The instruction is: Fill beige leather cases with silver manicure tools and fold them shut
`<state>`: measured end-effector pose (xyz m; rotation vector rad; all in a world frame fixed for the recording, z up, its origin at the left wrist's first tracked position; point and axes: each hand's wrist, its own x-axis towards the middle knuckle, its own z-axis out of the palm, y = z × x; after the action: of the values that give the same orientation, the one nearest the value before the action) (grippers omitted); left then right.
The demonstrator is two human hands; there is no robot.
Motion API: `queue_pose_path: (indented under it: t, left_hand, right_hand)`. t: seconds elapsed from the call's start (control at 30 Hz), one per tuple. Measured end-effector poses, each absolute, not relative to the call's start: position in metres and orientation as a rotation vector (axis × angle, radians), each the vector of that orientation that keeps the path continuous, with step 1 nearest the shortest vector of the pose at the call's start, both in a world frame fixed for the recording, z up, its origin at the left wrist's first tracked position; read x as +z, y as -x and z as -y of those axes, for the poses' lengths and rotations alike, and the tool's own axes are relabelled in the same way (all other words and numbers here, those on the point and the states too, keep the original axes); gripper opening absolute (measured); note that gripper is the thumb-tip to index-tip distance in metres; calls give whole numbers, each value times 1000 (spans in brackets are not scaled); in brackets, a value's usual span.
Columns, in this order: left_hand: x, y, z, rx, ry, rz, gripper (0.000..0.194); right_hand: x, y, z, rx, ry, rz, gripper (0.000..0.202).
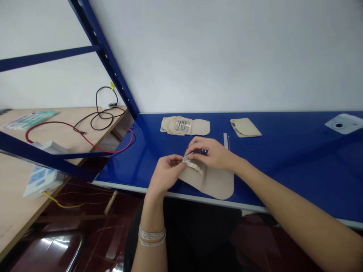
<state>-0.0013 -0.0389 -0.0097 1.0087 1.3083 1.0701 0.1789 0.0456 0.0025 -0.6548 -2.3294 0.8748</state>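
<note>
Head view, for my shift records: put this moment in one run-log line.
left hand: at white strap; right hand: pinching metal piece; open case: on blue table; folded case: farther back

We see plain beige on the case (221,185), white on its strap (195,167), and silver on the tool (187,157). Our table (292,166) is glossy deep blue with a pale grey edge; the wall (227,56) is greyish white. We note one red cable (82,136), one black cable (96,96), a white-and-blue power strip (42,181) and dark red floor (96,226).
</note>
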Motion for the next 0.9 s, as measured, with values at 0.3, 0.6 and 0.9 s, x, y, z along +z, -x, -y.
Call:
queue_pose_path:
  t: [0.3,0.6,0.9]
  left_hand:
    - [-6,5,39,1053,-862,-1155,33]
    - [-2,10,44,1033,-838,-1113,35]
    - [-6,11,42,1058,-906,-1131,34]
  right_hand:
    - [5,-180,-46,950,557,2280,19]
    - [10,-184,-45,1014,507,2292,18]
    - [5,-186,-50,1027,573,2259,22]
